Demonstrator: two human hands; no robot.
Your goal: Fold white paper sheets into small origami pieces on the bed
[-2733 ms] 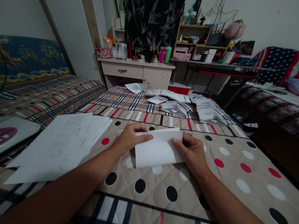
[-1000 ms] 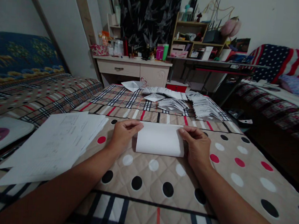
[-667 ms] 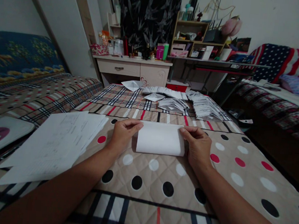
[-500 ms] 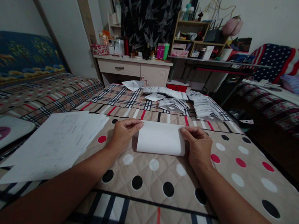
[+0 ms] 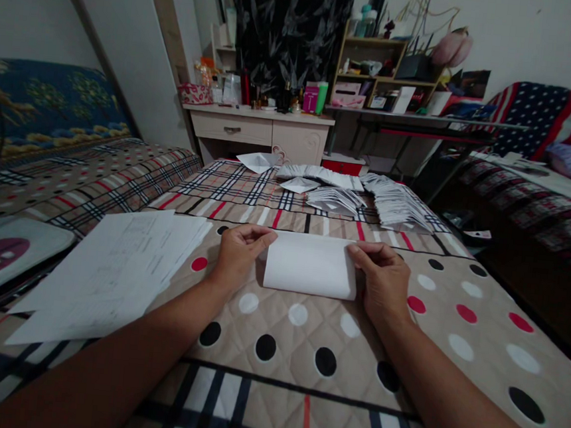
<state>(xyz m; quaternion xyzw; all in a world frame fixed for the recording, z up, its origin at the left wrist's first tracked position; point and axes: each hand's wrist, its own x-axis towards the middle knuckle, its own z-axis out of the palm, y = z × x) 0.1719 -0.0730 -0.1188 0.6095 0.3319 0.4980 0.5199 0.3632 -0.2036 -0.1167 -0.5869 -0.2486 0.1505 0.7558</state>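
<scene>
A folded sheet of white paper [image 5: 311, 267] lies in front of me on the dotted bedspread [image 5: 278, 386], its rounded fold toward me. My left hand [image 5: 243, 253] pinches the paper's far left corner between thumb and fingers. At the far right corner my right hand [image 5: 383, 276] grips it the same way. To the left of my left arm, loose printed sheets [image 5: 106, 265] lie fanned in an overlapping pile. Beyond my hands sit folded paper pieces, among them a fanned stack [image 5: 337, 200] and a longer row [image 5: 399, 204].
A white board with a purple oval [image 5: 2, 256] lies at the left edge. Past the bed stand a cream dresser [image 5: 233, 128] with bottles and boxes on top, and a desk with a wooden shelf [image 5: 372, 80]. Another bed [image 5: 522, 195] is at the right.
The view has shifted slightly, so the scene sits a little further right. Both hands keep their pinch on the folded paper, which looks almost unchanged.
</scene>
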